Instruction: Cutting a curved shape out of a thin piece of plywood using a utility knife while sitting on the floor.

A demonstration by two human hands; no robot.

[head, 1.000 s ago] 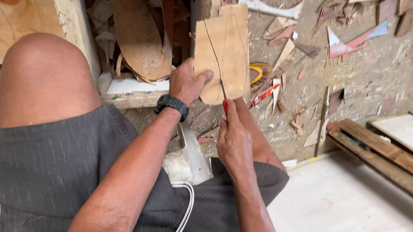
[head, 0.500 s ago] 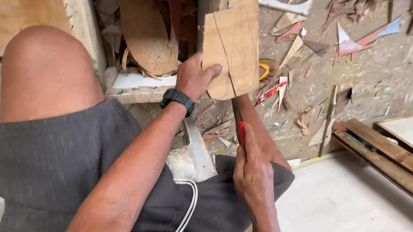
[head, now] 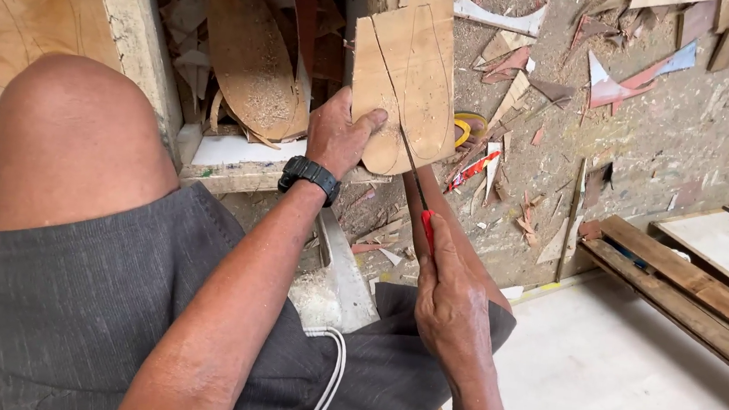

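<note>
A: Starting at the left of the frame, where does the left hand (head: 340, 137) sit?

B: Just left of centre, in the upper half. Its grip is closed on the lower left edge of the wooden board (head: 406, 77), thumb laid across the face, a black wristwatch (head: 310, 176) at the wrist. The board stands nearly upright at top centre, with a curved outline drawn on it.

A: And the board's long axis?

B: It runs up and down the frame, leaning slightly to the right at the top. The lower end rests near the edge of the bench (head: 245, 164).

A: Moving right, what does the right hand (head: 452, 305) do?

B: It sits below the board, lower centre-right, its grip wrapped round the red handle of a thin saw (head: 414, 187). The blade rises up and slightly leftward from that hand into the board's lower edge, following the drawn line.

A: So which hand is nearer the board?

B: The left, which touches it; the right reaches it only through the blade. Wood offcuts (head: 515, 95) litter the floor to the right.
</note>
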